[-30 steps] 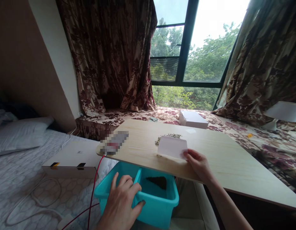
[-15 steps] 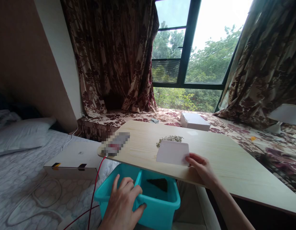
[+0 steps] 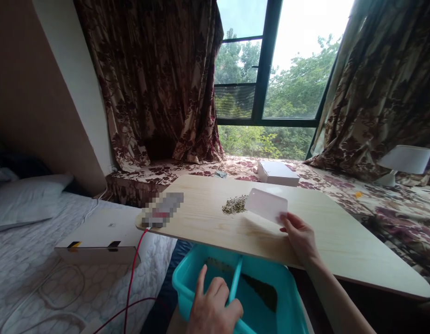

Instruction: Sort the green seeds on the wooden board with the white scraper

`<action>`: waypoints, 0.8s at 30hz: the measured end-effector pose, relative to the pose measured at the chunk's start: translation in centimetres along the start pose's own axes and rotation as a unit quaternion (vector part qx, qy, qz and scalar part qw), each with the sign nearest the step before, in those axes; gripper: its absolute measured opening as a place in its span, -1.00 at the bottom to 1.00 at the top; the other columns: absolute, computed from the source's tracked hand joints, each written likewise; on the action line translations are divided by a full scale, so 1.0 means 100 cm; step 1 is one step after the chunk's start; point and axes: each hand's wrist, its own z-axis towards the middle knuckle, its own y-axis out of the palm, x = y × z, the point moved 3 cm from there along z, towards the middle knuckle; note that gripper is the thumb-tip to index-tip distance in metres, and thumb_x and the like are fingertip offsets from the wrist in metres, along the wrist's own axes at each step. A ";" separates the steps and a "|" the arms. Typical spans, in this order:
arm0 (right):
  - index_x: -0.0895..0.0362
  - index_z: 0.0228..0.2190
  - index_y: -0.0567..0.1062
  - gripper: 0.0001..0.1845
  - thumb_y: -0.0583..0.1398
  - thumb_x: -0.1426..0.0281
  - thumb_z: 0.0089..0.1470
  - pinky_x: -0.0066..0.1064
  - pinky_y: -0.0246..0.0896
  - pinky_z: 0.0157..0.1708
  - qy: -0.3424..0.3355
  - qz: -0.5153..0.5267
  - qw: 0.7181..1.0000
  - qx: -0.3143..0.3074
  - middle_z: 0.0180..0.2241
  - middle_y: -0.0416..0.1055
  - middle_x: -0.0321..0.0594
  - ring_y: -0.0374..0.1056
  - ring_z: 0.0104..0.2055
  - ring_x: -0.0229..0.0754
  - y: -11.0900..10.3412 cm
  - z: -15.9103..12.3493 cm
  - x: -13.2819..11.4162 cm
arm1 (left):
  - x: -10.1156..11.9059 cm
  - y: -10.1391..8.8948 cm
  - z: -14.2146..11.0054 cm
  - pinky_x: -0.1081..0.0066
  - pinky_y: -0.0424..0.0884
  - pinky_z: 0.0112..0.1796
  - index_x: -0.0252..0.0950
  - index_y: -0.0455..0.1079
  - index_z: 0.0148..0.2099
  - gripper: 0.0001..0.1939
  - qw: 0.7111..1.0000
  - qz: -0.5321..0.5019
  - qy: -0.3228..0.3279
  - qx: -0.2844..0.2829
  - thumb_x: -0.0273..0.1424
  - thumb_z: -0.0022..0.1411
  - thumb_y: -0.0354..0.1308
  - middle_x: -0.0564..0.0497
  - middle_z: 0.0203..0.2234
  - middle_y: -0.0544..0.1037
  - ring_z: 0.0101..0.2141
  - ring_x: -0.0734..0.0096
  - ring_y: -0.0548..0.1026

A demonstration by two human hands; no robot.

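My right hand (image 3: pixel 300 237) pinches the lower right corner of a white, thin, flat rectangular scraper (image 3: pixel 267 205), tilted above the tabletop. At its left edge lies a spread of small greenish-brown grains (image 3: pixel 235 205), some perhaps hidden behind the scraper. My left hand (image 3: pixel 215 304) is closed over the near side of a turquoise plastic bin (image 3: pixel 294 283), by its divider, with the index finger pointing up. The bin sits below the table's front edge and has two compartments. A dark heap of grains (image 3: pixel 265 292) lies in the right compartment, and a few specks show in the left.
The pale wooden table (image 3: pixel 201 222) has rounded corners. A pixelated device (image 3: pixel 162 211) with a red cable (image 3: pixel 133 273) lies at its left end. A white box (image 3: pixel 100 234) rests on the bed at left. Behind are another white box (image 3: pixel 278 173) and a lamp (image 3: pixel 406 160).
My right hand has lifted and tilted the scraper, moving it right of the grains and uncovering more of them. The bin has shifted right with my left hand on it. The view has turned slightly.
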 end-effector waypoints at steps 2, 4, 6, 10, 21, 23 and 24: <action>0.17 -0.32 0.62 -0.59 0.31 0.16 -0.22 -0.34 0.42 -0.50 -0.006 -0.013 1.000 -0.016 -0.33 0.59 -0.11 0.46 -0.43 -0.13 0.003 -0.002 -0.003 | -0.001 0.002 -0.003 -0.09 -0.07 0.15 -0.16 0.31 -0.38 -0.83 1.000 -0.004 -0.003 -0.005 -0.25 0.14 0.23 0.13 -0.48 0.36 -0.28 0.32 0.39; 0.17 -0.33 0.62 -0.58 0.31 0.15 -0.22 -0.33 0.42 -0.50 -0.014 -0.020 0.999 -0.022 -0.34 0.59 -0.11 0.46 -0.44 -0.12 0.006 -0.002 -0.004 | -0.003 0.002 -0.006 -0.14 -0.05 0.13 -0.17 0.30 -0.38 -0.76 1.000 -0.014 -0.009 -0.009 -0.18 0.08 0.27 0.12 -0.46 0.36 -0.27 0.28 0.39; 0.18 -0.34 0.62 -0.57 0.31 0.12 -0.22 -0.33 0.42 -0.49 -0.020 -0.020 0.999 -0.022 -0.35 0.59 -0.11 0.47 -0.44 -0.12 0.008 0.000 -0.003 | -0.003 0.002 -0.008 -0.17 -0.05 0.12 -0.17 0.30 -0.38 -0.77 1.000 -0.020 -0.010 -0.009 -0.21 0.06 0.28 0.12 -0.45 0.35 -0.26 0.27 0.38; 0.17 -0.33 0.62 -0.53 0.31 0.09 -0.22 -0.32 0.43 -0.48 -0.032 -0.020 0.999 -0.025 -0.35 0.60 -0.12 0.46 -0.45 -0.14 0.010 0.004 0.000 | -0.003 0.002 -0.009 -0.13 -0.02 0.12 -0.16 0.29 -0.37 -0.83 1.000 -0.021 0.000 0.001 -0.32 0.09 0.26 0.14 -0.46 0.32 -0.26 0.31 0.37; 0.17 -0.33 0.62 -0.54 0.31 0.10 -0.21 -0.28 0.46 -0.39 -0.030 -0.008 0.999 -0.038 -0.33 0.60 -0.12 0.47 -0.38 -0.11 0.012 0.004 0.004 | -0.002 -0.003 -0.007 -0.15 -0.06 0.11 -0.15 0.29 -0.36 -0.81 0.999 -0.040 -0.010 -0.008 -0.34 -0.04 0.25 0.13 -0.44 0.34 -0.22 0.26 0.36; 0.17 -0.33 0.62 -0.55 0.31 0.10 -0.22 -0.28 0.46 -0.38 -0.030 -0.009 0.999 -0.041 -0.32 0.59 -0.12 0.48 -0.37 -0.10 0.013 0.005 0.003 | -0.002 -0.004 -0.007 -0.14 -0.07 0.12 -0.14 0.30 -0.36 -0.81 0.999 -0.039 -0.010 -0.010 -0.36 -0.05 0.25 0.13 -0.44 0.34 -0.22 0.26 0.36; 0.17 -0.34 0.62 -0.56 0.31 0.10 -0.22 -0.27 0.46 -0.38 -0.032 -0.010 0.998 -0.044 -0.32 0.59 -0.13 0.48 -0.37 -0.10 0.013 0.005 0.003 | -0.002 -0.004 -0.007 -0.14 -0.08 0.12 -0.14 0.30 -0.36 -0.81 0.999 -0.039 -0.011 -0.010 -0.36 -0.05 0.25 0.13 -0.44 0.34 -0.22 0.26 0.36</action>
